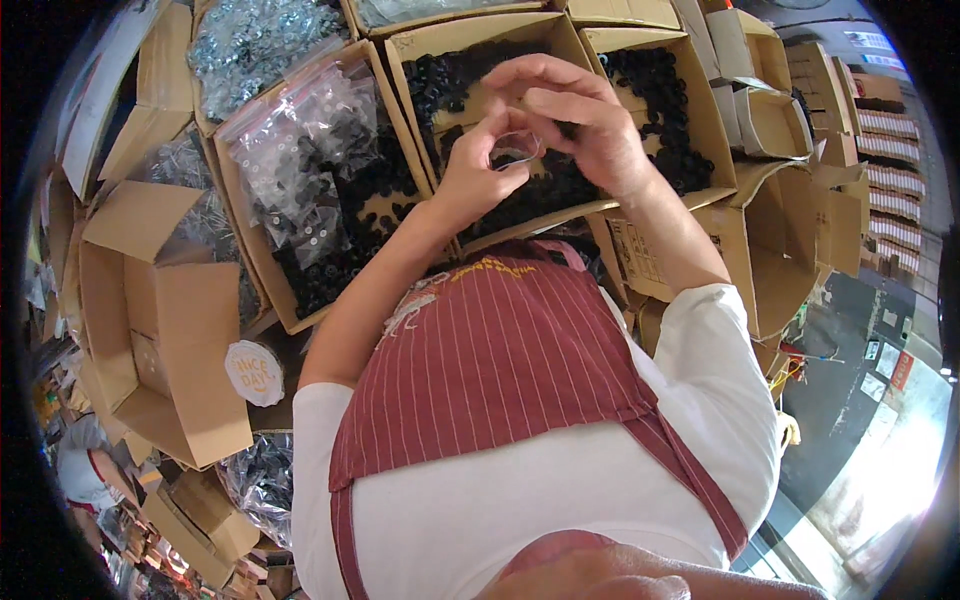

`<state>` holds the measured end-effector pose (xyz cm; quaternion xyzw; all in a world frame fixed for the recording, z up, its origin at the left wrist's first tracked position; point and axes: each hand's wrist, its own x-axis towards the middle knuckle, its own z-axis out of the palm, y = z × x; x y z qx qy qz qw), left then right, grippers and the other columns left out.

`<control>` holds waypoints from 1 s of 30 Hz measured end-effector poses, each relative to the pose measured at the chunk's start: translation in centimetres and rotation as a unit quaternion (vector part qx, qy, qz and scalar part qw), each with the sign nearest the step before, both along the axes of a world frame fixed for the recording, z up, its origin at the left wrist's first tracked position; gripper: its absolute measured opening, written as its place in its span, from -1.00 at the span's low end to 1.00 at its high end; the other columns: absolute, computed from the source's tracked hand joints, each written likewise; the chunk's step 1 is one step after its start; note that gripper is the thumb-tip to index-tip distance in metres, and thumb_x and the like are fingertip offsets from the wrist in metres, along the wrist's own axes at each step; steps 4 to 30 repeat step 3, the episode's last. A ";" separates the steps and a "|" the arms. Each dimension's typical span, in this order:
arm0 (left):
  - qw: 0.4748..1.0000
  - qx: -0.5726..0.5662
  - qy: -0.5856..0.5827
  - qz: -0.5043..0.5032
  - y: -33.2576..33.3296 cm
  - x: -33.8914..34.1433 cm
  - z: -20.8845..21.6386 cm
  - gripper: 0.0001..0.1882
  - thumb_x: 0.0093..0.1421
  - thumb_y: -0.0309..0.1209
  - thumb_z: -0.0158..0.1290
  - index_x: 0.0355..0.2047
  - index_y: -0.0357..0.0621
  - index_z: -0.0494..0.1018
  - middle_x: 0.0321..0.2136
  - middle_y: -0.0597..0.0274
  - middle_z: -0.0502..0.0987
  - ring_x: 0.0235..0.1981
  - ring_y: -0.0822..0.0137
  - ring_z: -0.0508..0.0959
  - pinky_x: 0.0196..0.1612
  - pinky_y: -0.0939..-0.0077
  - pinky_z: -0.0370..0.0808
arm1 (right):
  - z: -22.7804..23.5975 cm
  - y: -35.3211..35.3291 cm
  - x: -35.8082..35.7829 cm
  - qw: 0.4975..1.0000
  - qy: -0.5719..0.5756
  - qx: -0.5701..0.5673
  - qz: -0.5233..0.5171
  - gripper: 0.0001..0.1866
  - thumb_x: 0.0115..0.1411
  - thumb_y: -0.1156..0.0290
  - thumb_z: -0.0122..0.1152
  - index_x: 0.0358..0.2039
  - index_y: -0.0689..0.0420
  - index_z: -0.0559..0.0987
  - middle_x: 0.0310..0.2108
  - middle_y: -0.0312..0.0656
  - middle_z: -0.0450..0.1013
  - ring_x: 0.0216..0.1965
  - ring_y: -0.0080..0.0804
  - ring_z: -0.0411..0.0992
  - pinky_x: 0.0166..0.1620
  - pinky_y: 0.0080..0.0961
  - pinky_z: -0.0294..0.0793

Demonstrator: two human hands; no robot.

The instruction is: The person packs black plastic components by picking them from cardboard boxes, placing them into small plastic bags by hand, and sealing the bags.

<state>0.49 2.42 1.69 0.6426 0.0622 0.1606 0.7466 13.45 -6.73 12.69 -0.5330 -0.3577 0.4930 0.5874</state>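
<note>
My left hand (480, 172) is closed round a small clear plastic bag (516, 150), its mouth held wide. Just above and to the right, my right hand (588, 118) has its fingers bent together over the bag; what they hold, if anything, is hidden. Both hands hover over a cardboard box (500, 31) strewn with small black ring-like parts (440, 80). Left of it, another carton (258, 246) holds filled clear bags (305, 165) lying on loose black parts.
A third carton (722, 160) of black parts stands to the right. At the far left a box holds clear bluish pieces (255, 45). Open cartons (195, 340) crowd the left, and more boxes (785, 235) the right. A person (88, 465) shows at the lower left edge.
</note>
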 end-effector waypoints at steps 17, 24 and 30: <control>0.997 0.052 0.012 0.064 -0.6 0.0 -1.7 -0.55 0.01 -0.62 0.09 -0.03 -0.20 0.40 -0.23 0.29 0.52 -0.17 0.39 0.54 0.01 0.43 0.45 | -1.2 0.7 -0.8 0.999 -0.002 0.048 0.023 -0.60 0.23 0.27 0.11 0.02 0.19 0.54 -0.18 -0.25 0.54 -0.47 -0.64 0.24 -0.28 -0.66 0.29; 0.997 0.052 0.012 0.064 -0.6 0.0 -1.7 -0.55 0.01 -0.62 0.09 -0.03 -0.20 0.40 -0.23 0.29 0.52 -0.17 0.39 0.54 0.01 0.43 0.45 | -1.2 0.7 -0.8 0.999 -0.002 0.048 0.023 -0.60 0.23 0.27 0.11 0.02 0.19 0.54 -0.18 -0.25 0.54 -0.47 -0.64 0.24 -0.28 -0.66 0.29; 0.997 0.052 0.012 0.064 -0.6 0.0 -1.7 -0.55 0.01 -0.62 0.09 -0.03 -0.20 0.40 -0.23 0.29 0.52 -0.17 0.39 0.54 0.01 0.43 0.45 | -1.2 0.7 -0.8 0.999 -0.002 0.048 0.023 -0.60 0.23 0.27 0.11 0.02 0.19 0.54 -0.18 -0.25 0.54 -0.47 -0.64 0.24 -0.28 -0.66 0.29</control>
